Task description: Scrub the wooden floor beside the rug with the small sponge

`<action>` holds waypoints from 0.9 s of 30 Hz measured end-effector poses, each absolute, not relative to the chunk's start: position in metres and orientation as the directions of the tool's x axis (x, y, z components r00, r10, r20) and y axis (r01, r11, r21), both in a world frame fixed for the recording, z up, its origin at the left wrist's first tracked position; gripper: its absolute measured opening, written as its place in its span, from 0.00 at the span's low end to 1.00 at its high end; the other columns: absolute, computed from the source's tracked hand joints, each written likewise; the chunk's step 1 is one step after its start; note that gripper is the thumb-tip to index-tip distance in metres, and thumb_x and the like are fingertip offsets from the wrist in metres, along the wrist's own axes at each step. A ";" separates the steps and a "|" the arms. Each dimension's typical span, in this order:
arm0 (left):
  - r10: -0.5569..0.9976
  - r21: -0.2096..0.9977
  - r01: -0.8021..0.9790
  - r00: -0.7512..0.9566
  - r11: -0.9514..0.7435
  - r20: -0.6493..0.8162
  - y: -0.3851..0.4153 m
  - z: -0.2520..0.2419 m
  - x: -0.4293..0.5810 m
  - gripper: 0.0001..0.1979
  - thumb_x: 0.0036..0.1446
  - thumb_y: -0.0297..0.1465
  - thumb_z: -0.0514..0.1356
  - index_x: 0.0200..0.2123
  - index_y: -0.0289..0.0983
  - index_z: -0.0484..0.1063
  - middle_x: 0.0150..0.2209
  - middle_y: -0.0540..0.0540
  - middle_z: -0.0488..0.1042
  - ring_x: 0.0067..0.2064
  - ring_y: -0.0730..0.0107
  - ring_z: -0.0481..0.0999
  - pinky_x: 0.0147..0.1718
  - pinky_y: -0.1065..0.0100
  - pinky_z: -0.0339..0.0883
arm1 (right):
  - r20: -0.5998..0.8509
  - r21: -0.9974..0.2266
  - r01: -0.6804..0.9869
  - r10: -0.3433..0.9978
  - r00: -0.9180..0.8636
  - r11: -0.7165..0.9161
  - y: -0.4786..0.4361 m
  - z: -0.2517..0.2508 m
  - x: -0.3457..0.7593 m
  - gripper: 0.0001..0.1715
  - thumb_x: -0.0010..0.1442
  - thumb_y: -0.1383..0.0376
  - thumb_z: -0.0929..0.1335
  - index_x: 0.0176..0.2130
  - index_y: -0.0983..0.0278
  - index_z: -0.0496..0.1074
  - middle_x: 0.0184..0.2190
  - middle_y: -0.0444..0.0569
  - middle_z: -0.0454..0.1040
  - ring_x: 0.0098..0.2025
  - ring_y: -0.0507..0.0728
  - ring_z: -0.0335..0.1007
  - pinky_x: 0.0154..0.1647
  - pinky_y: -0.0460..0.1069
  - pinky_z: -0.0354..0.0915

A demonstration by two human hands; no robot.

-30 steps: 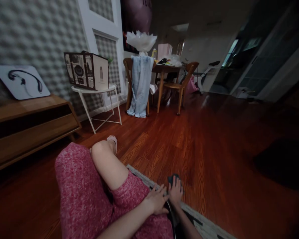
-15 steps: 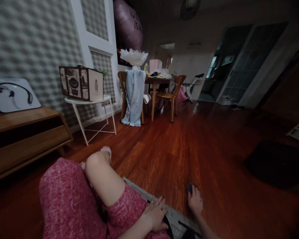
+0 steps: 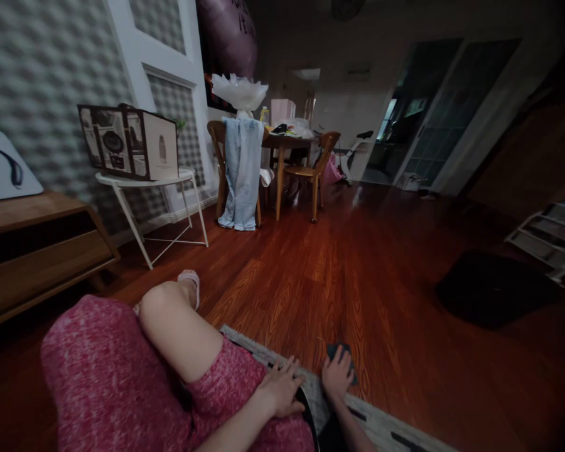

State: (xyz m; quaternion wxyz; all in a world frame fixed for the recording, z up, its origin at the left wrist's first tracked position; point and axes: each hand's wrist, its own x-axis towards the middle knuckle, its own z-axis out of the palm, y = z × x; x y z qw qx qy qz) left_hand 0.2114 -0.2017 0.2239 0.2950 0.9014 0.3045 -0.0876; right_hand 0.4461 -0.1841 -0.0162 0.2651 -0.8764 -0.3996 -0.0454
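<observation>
My right hand [image 3: 338, 375] is pressed down on a dark grey-green cloth [image 3: 352, 370] on the red-brown wooden floor [image 3: 301, 282], close to the rug's edge. The cloth shows past the fingertips and along the hand's outer side. My left hand [image 3: 282, 388] lies on the thigh of the pink speckled clothing [image 3: 245, 370], fingers spread and holding nothing. Just beside it runs the rim of a black curved thing [image 3: 312, 417], mostly hidden, whose kind I cannot make out. A grey rug [image 3: 371, 427] with black marks lies under and beyond both arms.
To the left are a wooden cabinet [image 3: 56, 220] and a white side table [image 3: 155, 182] carrying a printed box [image 3: 127, 144]. Jeans [image 3: 242, 172] hang over a chair by the dining table [image 3: 292, 143]. A black bulky thing [image 3: 494, 289] sits at right before a white rack [image 3: 546, 232].
My right hand has shifted with the cloth inward, nearer my left hand and the rug. The view has turned right and down, bringing in more of the white rack. My left hand stays on the thigh.
</observation>
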 end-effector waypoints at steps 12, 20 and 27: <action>0.496 0.509 0.615 0.788 -0.602 -0.365 -0.200 0.224 0.210 0.37 0.62 0.47 0.59 0.69 0.39 0.56 0.72 0.36 0.44 0.73 0.51 0.40 0.68 0.43 0.37 | 0.177 -0.324 0.946 0.984 0.035 0.025 -0.138 -0.015 0.423 0.32 0.67 0.59 0.53 0.67 0.53 0.61 0.69 0.46 0.59 0.70 0.57 0.51 0.68 0.59 0.51; 0.492 0.488 0.631 0.776 -0.603 -0.395 -0.201 0.224 0.214 0.36 0.62 0.46 0.59 0.68 0.36 0.58 0.72 0.33 0.46 0.73 0.50 0.41 0.68 0.43 0.37 | 0.232 -0.354 0.801 0.784 0.576 -0.483 -0.216 -0.012 0.591 0.37 0.65 0.55 0.51 0.66 0.62 0.61 0.64 0.58 0.63 0.68 0.64 0.55 0.64 0.64 0.57; 0.484 0.492 0.635 0.772 -0.596 -0.411 -0.203 0.229 0.217 0.36 0.62 0.45 0.59 0.68 0.35 0.58 0.72 0.33 0.45 0.72 0.48 0.43 0.67 0.42 0.38 | 0.329 -0.476 0.593 0.493 0.805 -0.650 -0.252 -0.024 0.579 0.40 0.64 0.55 0.51 0.71 0.62 0.51 0.65 0.68 0.60 0.68 0.73 0.52 0.58 0.75 0.55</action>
